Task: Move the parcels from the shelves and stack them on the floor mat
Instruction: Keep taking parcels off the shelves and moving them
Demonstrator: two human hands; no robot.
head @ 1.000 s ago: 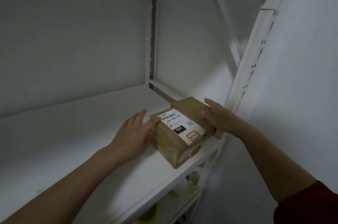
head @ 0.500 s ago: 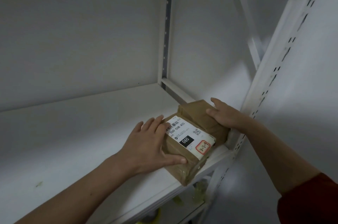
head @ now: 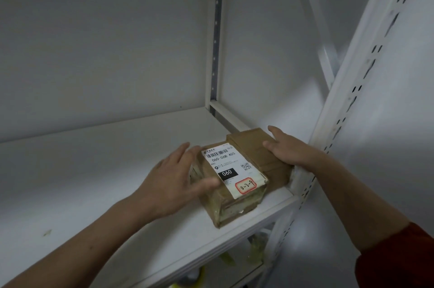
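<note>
A brown taped parcel (head: 231, 170) with a white label marked "060" lies near the right front corner of the white shelf (head: 94, 170). Directly behind it, touching, lies a plainer brown parcel (head: 252, 146); whether the two are joined I cannot tell. My left hand (head: 173, 184) is blurred, with its fingers fairly straight against the labelled parcel's left side and its thumb along the front-left face. My right hand (head: 288, 149) lies flat against the rear parcel's right side, thumb on its top. Both parcels rest on the shelf.
A white perforated upright (head: 347, 111) stands right beside the parcels, with a diagonal brace (head: 314, 29) behind. The shelf runs bare to the left. Below, a lower shelf holds yellowish items (head: 256, 252) and a tape roll (head: 195, 278). A grey wall is at the right.
My left hand came onto the labelled parcel's left side, then slipped a little leftward and is now blurred. My right hand stays on the rear parcel. The parcels remain on the shelf.
</note>
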